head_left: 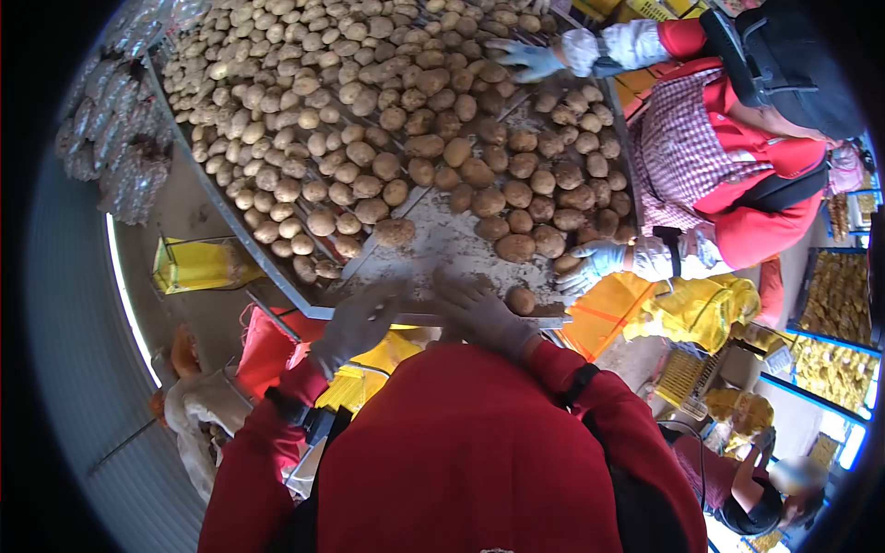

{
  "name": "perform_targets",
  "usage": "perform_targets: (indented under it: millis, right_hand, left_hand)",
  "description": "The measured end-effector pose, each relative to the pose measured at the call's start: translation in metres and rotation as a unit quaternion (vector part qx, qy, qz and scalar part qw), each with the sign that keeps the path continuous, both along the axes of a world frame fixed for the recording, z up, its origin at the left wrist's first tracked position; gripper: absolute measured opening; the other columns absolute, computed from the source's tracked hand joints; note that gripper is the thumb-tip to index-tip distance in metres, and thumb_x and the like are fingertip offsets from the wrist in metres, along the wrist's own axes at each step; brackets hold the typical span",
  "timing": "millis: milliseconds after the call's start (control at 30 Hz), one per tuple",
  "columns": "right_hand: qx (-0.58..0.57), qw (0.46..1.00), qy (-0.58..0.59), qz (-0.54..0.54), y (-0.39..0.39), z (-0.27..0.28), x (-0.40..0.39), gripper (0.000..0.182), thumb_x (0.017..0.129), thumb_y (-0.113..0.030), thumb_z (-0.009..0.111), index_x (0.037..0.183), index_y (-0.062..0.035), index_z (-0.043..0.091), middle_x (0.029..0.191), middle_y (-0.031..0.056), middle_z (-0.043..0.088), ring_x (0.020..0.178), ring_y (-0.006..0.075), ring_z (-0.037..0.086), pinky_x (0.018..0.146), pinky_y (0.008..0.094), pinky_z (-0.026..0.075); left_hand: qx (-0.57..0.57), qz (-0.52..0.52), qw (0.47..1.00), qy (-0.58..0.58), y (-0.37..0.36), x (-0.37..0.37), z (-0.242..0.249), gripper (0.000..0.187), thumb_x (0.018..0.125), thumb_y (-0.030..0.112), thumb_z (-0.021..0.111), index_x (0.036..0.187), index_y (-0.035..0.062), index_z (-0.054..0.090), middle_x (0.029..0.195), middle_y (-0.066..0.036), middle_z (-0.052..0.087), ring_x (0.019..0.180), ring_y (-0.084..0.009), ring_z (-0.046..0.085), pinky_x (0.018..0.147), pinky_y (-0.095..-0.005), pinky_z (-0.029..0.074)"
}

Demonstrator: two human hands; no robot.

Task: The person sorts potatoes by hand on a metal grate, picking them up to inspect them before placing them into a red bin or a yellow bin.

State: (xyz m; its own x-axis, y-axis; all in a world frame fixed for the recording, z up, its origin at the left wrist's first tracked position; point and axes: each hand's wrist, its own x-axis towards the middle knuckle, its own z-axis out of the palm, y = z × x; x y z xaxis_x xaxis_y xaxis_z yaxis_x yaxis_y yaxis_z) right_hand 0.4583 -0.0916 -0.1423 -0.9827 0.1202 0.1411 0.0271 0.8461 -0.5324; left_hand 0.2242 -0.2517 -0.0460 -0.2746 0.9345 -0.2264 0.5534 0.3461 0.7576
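Head view: potato sorting at the near table [433,244] edge. Left hand [358,321] and right hand [479,309] lie flat, gloved fingers spread, holding nothing. Nearest potato [521,300] sits just beside the right hand; closing on it probably calls for a short sideways reach.

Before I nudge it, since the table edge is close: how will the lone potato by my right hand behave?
The potato looks rounded, so it probably rolls. It sits near the table edge and might drop off. Its dusty skin likely grips gloves.
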Motion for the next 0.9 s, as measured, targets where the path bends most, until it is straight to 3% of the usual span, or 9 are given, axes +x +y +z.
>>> perform_targets:
  millis: [67,233,333,500,533,633,733,800,900]
  right_hand:
    - [-0.001,1.000,-0.010,-0.003,0.005,0.006,-0.011,0.059,0.092,-0.020,0.068,0.149,-0.0130,0.054,0.154,0.0146,0.054,0.148,0.0372,0.045,0.120,0.0521,0.039]
    - [-0.023,0.986,-0.110,-0.126,0.035,0.010,0.035,0.052,0.090,-0.024,0.070,0.140,-0.0115,0.062,0.150,0.0130,0.057,0.145,0.0376,0.047,0.118,0.0522,0.039]
    - [0.068,0.978,-0.019,-0.196,0.039,-0.041,0.100,0.043,0.093,-0.023,0.068,0.134,-0.0085,0.067,0.146,0.0132,0.061,0.138,0.0382,0.054,0.114,0.0528,0.043]
    - [0.034,0.952,0.016,-0.304,0.052,-0.045,0.147,0.046,0.092,-0.017,0.069,0.137,-0.0068,0.066,0.135,0.0159,0.069,0.125,0.0390,0.064,0.106,0.0499,0.050]
    - [0.036,0.945,0.008,-0.325,0.052,-0.042,0.149,0.044,0.092,-0.015,0.068,0.135,-0.0060,0.067,0.134,0.0162,0.069,0.125,0.0393,0.064,0.105,0.0503,0.051]
    - [0.016,0.937,-0.003,-0.348,0.051,-0.042,0.153,0.043,0.092,-0.014,0.069,0.134,-0.0071,0.068,0.133,0.0163,0.070,0.126,0.0386,0.064,0.104,0.0503,0.052]
    - [-0.016,0.939,-0.017,-0.343,0.045,-0.030,0.143,0.040,0.094,-0.018,0.070,0.133,-0.0071,0.068,0.136,0.0176,0.068,0.127,0.0409,0.063,0.107,0.0509,0.052]
    - [-0.013,0.949,-0.003,-0.315,0.049,-0.035,0.137,0.041,0.093,-0.021,0.072,0.131,-0.0079,0.068,0.136,0.0161,0.069,0.124,0.0400,0.066,0.104,0.0503,0.054]
    - [0.011,0.975,0.018,-0.222,0.069,-0.013,0.107,0.044,0.090,-0.024,0.074,0.131,-0.0084,0.068,0.135,0.0145,0.069,0.122,0.0381,0.067,0.104,0.0506,0.054]
  left_hand:
    - [-0.009,-0.093,0.994,0.064,0.024,0.005,0.012,0.032,0.105,0.024,0.062,0.135,0.0137,0.068,0.130,-0.016,0.071,0.114,-0.0374,0.071,0.093,-0.0438,0.059]
    - [0.035,-0.093,0.989,0.108,0.086,-0.007,0.020,0.035,0.104,0.030,0.062,0.132,0.0106,0.068,0.129,-0.018,0.069,0.116,-0.0405,0.067,0.099,-0.0467,0.056]
    - [0.110,-0.119,0.974,0.161,0.134,-0.037,-0.004,0.039,0.101,0.031,0.064,0.132,0.0070,0.066,0.131,-0.021,0.067,0.117,-0.0424,0.066,0.100,-0.0495,0.054]
    - [0.057,-0.003,0.956,0.288,0.240,-0.055,-0.047,0.071,0.095,0.044,0.064,0.154,0.0062,0.049,0.152,-0.025,0.051,0.144,-0.0483,0.045,0.114,-0.0549,0.044]
    - [-0.001,0.003,0.966,0.259,0.250,-0.049,-0.061,0.080,0.094,0.049,0.063,0.159,0.0070,0.042,0.159,-0.025,0.042,0.149,-0.0528,0.035,0.118,-0.0596,0.039]
    - [-0.051,0.005,0.924,0.378,0.246,-0.006,-0.081,0.077,0.094,0.049,0.065,0.156,0.0079,0.046,0.159,-0.025,0.040,0.146,-0.0556,0.037,0.115,-0.0630,0.040]
    - [-0.074,-0.106,0.948,0.291,0.223,0.006,-0.054,0.075,0.092,0.051,0.067,0.153,0.0108,0.050,0.156,-0.025,0.042,0.148,-0.0540,0.034,0.115,-0.0639,0.040]
    - [0.036,-0.122,0.963,0.238,0.187,0.025,-0.141,0.072,0.091,0.051,0.069,0.150,0.0138,0.053,0.154,-0.023,0.043,0.149,-0.0541,0.032,0.115,-0.0650,0.039]
    - [0.061,-0.125,0.963,0.229,0.140,0.047,-0.102,0.059,0.096,0.044,0.066,0.145,0.0136,0.057,0.150,-0.020,0.049,0.146,-0.0461,0.040,0.115,-0.0608,0.039]
